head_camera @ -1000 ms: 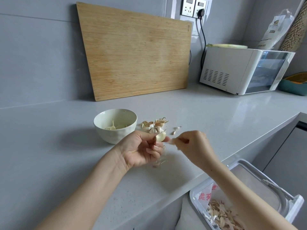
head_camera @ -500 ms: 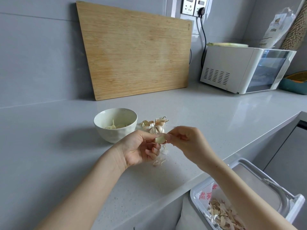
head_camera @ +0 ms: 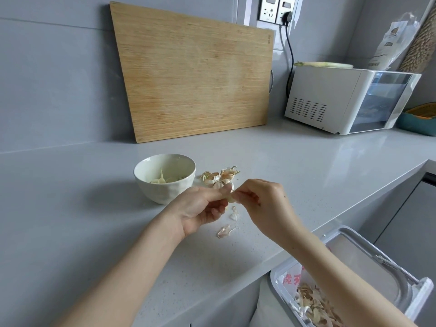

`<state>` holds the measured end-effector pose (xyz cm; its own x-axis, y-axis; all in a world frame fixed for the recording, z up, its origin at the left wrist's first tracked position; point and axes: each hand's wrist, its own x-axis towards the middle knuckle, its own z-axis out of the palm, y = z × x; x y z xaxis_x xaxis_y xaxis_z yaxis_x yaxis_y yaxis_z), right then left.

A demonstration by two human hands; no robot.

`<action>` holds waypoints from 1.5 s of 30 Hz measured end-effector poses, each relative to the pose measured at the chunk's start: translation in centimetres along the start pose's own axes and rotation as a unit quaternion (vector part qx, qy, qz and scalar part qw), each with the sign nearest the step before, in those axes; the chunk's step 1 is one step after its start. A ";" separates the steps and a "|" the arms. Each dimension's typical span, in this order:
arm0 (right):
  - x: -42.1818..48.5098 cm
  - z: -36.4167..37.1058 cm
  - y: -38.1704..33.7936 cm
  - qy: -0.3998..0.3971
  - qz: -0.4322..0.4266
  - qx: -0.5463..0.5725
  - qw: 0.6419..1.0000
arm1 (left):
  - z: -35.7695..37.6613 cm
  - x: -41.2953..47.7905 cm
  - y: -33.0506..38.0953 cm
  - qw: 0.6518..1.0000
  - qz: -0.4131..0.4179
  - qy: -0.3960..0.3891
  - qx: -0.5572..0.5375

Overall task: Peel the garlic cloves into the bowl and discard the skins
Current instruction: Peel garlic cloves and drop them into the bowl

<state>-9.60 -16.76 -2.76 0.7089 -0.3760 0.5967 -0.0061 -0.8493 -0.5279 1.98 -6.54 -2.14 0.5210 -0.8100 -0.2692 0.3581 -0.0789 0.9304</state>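
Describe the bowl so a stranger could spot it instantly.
Find the wooden cutting board leaning on the wall. On the grey counter before it sits a small white bowl, left of the garlic pile. It alone holds peeled cloves.

One garlic clove (head_camera: pixel 230 197) – pale, small, mostly hidden – held above table (head_camera: pixel 94 220), pinched between left hand (head_camera: pixel 200 208) and right hand (head_camera: pixel 264 201). White bowl (head_camera: pixel 162 192) upright on table, just far-left of hands; few peeled cloves (head_camera: pixel 161 180) at bottom. Unpeeled cloves (head_camera: pixel 219 177), brownish papery skin, clustered just right of bowl. Two loose skin scraps (head_camera: pixel 225 231) on table under hands. Bin (head_camera: pixel 273 277) near right, below table edge – heap of discarded skins (head_camera: pixel 313 305) inside.
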 end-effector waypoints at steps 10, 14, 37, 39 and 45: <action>0.3 -0.3 -1.3 0.051 0.341 0.377 0.859 | 0.4 -0.4 -0.3 0.963 0.228 -0.005 0.144; 0.3 0.0 -1.2 0.059 0.348 0.375 0.857 | 0.4 -0.5 -0.3 0.972 0.201 -0.009 0.123; -1.2 -0.8 1.6 0.021 0.275 0.022 0.961 | -0.1 0.1 -0.3 0.981 0.191 0.022 0.014; -1.2 -0.9 1.5 0.004 0.254 -0.009 0.967 | 0.0 0.1 -0.4 0.975 0.214 0.028 0.062; -0.5 -1.0 -0.3 -0.015 0.211 0.118 0.970 | 0.4 0.0 -0.7 0.951 0.270 0.045 0.145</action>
<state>-10.64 -16.68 -2.29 0.6993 -0.6570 0.2817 -0.1414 -0.5134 -0.8465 1.39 -6.69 -2.68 0.6367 -0.7265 0.2586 -0.2012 0.1672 0.9652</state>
